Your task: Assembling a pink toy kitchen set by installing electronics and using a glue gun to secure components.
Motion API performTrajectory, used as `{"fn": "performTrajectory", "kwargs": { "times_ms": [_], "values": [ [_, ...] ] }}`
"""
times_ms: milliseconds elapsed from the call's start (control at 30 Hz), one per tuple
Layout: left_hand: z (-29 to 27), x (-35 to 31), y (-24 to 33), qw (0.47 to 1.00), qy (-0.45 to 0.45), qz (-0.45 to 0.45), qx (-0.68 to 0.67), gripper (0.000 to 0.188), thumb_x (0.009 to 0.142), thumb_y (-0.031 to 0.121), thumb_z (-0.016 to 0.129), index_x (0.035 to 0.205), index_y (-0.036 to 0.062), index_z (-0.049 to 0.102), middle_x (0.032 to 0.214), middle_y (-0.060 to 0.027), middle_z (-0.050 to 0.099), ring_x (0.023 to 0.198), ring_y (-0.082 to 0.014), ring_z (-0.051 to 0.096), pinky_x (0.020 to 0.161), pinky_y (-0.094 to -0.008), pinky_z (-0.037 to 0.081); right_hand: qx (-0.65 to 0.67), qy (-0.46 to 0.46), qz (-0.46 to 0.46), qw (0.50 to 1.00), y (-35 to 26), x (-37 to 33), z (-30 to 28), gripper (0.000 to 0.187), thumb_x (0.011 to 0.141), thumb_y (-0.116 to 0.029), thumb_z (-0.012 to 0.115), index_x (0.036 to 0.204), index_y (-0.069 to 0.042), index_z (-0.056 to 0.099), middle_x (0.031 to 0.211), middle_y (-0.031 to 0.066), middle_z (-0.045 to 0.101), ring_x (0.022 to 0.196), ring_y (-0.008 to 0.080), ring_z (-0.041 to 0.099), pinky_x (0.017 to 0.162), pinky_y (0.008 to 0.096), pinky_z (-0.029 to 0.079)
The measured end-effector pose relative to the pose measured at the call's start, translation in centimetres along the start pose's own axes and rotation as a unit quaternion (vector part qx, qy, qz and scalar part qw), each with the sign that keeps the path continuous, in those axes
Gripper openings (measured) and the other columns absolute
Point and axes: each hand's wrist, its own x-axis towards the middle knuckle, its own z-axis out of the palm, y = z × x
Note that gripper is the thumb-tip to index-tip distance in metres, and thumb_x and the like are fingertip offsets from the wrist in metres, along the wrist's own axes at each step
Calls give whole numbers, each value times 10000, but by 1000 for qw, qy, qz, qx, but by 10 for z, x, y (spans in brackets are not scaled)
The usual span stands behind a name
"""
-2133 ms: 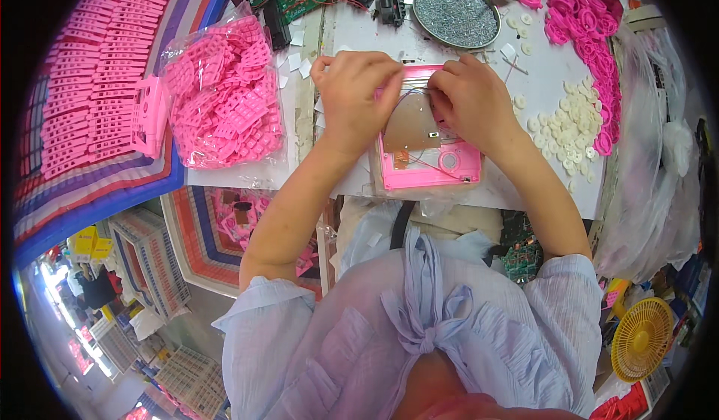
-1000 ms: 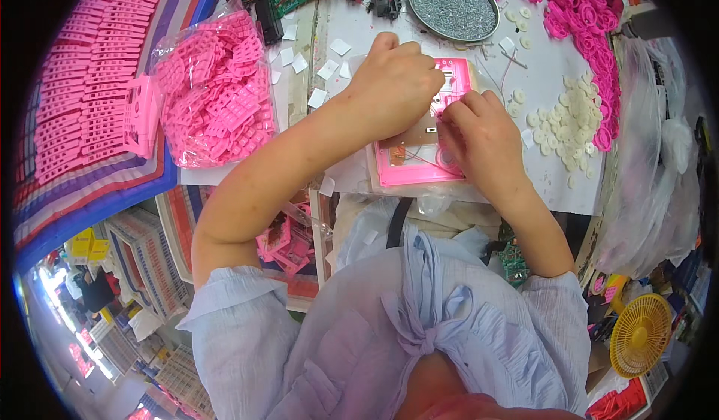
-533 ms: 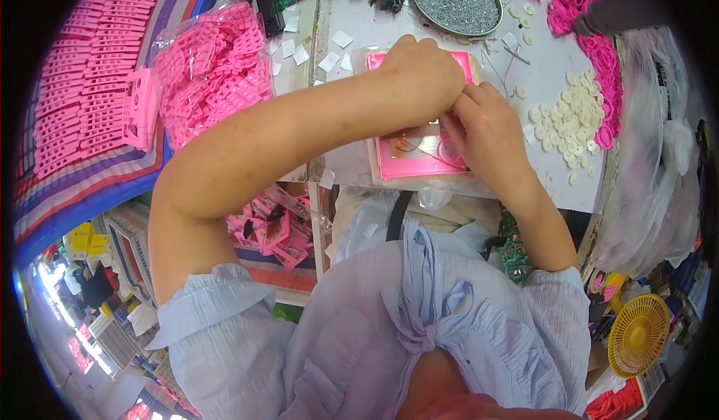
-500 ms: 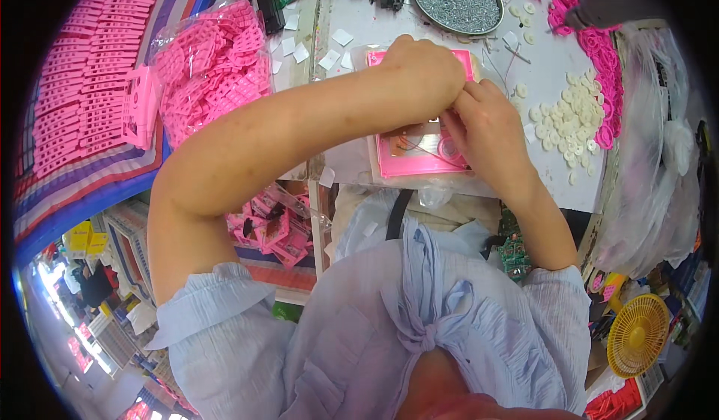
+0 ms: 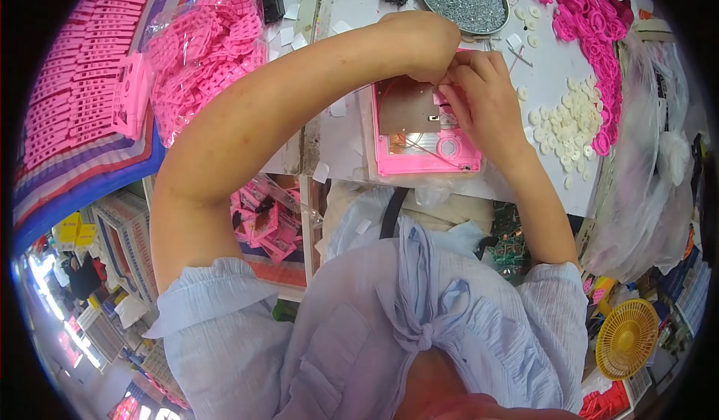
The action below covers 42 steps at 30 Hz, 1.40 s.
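A pink plastic casing lies on the table in front of me, with a brown-grey circuit board, thin wires and a round pink ring inside. My left hand is curled like a fist over the casing's far edge; its fingertips are hidden. My right hand meets it at the far right part of the casing, fingers bent and pressed together. What either hand pinches is too small or covered to make out.
A round metal tray of small screws stands beyond my hands. White round plastic pieces and dark pink rings lie to the right. At left are a clear bag of pink parts and rows of pink casings.
My left hand has shifted up and slightly left, uncovering more of the circuit board. My right hand has moved slightly up with it. A dark object at the upper right is out of view.
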Motion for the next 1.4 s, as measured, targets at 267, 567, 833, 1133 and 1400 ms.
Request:
{"fn": "performTrajectory", "kwargs": {
  "times_ms": [267, 567, 833, 1133, 1400],
  "values": [
    [8, 1, -4, 1000, 19, 2, -8, 171, 749, 234, 755, 824, 81, 770, 827, -149, 733, 825, -326, 715, 729, -446, 571, 19, -48, -9, 999, 8, 6, -8, 211, 788, -60, 734, 978, -12, 658, 1059, 106, 636, 988, 338, 566, 847, 413, 513],
    [14, 1, -8, 999, 33, 1, -16, 195, 753, 250, 770, 837, 75, 768, 832, -141, 732, 834, -320, 715, 726, -445, 569, -17, -77, 2, 997, -2, 8, -7, 184, 801, -88, 741, 961, -17, 683, 1026, 92, 638, 966, 322, 568, 844, 410, 513],
    [13, -1, -3, 1000, 24, -11, -1, 162, 747, 188, 778, 873, 85, 775, 865, -135, 742, 862, -296, 720, 741, -429, 571, 15, -112, -35, 993, -3, -7, -24, 179, 792, -100, 753, 968, -70, 747, 1030, 54, 667, 992, 284, 590, 815, 379, 546],
    [10, -3, -7, 999, 22, 12, -22, 166, 763, 195, 764, 873, 71, 774, 868, -144, 741, 842, -310, 718, 742, -439, 568, 49, -245, -34, 968, 10, 15, -38, 186, 820, -120, 743, 1003, -95, 770, 1063, 45, 678, 1014, 266, 601, 811, 370, 554],
    [8, -4, -9, 997, 13, 72, 27, 119, 768, 123, 700, 838, 54, 767, 843, -177, 730, 803, -340, 716, 713, -461, 566, -34, -85, -19, 996, -11, -9, -17, 260, 805, -106, 739, 1064, -81, 730, 1037, 58, 682, 964, 280, 611, 808, 382, 552]
  ]
}}
